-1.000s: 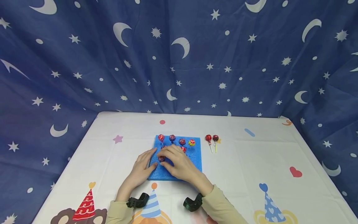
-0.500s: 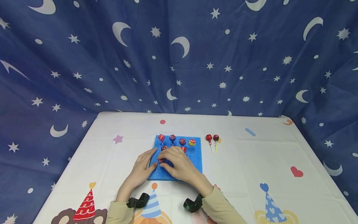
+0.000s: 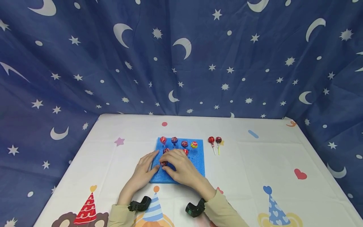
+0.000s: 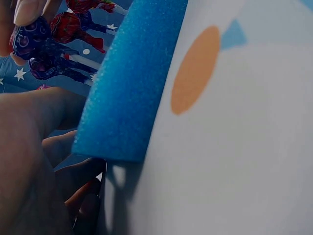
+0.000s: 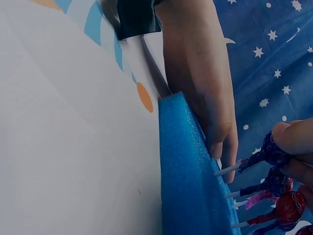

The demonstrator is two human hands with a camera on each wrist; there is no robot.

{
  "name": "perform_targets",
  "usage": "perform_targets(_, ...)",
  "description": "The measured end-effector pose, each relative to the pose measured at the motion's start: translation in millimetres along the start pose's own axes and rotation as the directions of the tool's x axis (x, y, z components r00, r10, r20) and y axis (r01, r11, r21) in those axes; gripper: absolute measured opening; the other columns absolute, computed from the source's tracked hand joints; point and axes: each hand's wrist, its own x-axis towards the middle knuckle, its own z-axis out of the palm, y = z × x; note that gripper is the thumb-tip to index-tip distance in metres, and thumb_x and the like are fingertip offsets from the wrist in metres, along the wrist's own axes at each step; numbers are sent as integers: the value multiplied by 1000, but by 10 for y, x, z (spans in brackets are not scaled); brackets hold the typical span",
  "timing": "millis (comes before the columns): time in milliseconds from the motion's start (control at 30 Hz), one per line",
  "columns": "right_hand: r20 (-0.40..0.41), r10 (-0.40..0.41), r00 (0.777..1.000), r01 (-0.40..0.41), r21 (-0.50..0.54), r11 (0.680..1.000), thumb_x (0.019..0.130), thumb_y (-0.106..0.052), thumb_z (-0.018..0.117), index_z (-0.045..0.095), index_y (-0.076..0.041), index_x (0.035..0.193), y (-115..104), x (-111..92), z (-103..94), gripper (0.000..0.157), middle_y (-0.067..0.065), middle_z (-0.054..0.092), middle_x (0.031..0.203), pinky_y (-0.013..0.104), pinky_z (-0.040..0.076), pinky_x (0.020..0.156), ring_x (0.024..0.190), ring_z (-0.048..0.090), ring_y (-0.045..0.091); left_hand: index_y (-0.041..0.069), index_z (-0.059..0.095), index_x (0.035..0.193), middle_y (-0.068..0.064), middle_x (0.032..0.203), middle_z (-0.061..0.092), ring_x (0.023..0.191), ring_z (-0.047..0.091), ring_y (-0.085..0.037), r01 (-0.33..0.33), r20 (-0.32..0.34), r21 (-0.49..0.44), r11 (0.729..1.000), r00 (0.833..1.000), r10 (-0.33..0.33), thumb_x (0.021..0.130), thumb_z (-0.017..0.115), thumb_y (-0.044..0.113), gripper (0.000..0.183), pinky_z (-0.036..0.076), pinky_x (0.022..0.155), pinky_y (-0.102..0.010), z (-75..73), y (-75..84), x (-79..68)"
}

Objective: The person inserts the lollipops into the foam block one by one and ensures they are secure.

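A lollipop in a dark blue-purple wrapper (image 5: 268,152) is pinched between the thumb and fingers of my right hand (image 3: 182,167). Its white stick meets the top of a blue foam block (image 3: 195,162), and it stands upright there near the block's left side. My left hand (image 3: 144,168) rests at the block's left edge, fingers straight, thumb lying on the top near the pinched lollipop. Behind my right hand several wrapped lollipops stand in the foam, among them a red one (image 3: 163,140), a dark one (image 3: 174,140) and a yellow one (image 3: 194,144). My right hand partly covers the middle row.
To the right of the block, a red lollipop (image 3: 211,140) and a dark red one with a yellow stick (image 3: 218,140) lie on the white printed tablecloth (image 3: 255,164). A blue curtain (image 3: 204,94) with moons and stars hangs behind the table.
My right hand has sunk slightly towards the foam, lowering the lollipop it pinches. My left hand stays where it was on the block's edge.
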Motion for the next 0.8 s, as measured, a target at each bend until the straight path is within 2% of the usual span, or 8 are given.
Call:
perform_targets(433, -30, -5, 1000, 5, 9, 1000, 86, -15, 71, 68, -15, 110, -24, 0, -19, 24, -7, 67, 110, 32, 44, 105, 110, 57, 9, 15, 35, 150, -13, 154, 36, 144, 24, -38, 5, 10, 3, 1000, 1000, -5, 96, 55, 21, 58, 19, 112, -68, -5, 6, -4)
perform_targets(800, -68, -52, 996, 54, 23, 998, 88, -17, 69, 66, -15, 112, -54, 7, -139, 24, -6, 67, 112, 27, 48, 100, 110, 57, 9, 15, 35, 149, -13, 154, 37, 144, 24, -39, 1, 6, 8, 1000, 1000, -1, 95, 56, 22, 58, 19, 112, -69, 0, 8, -6)
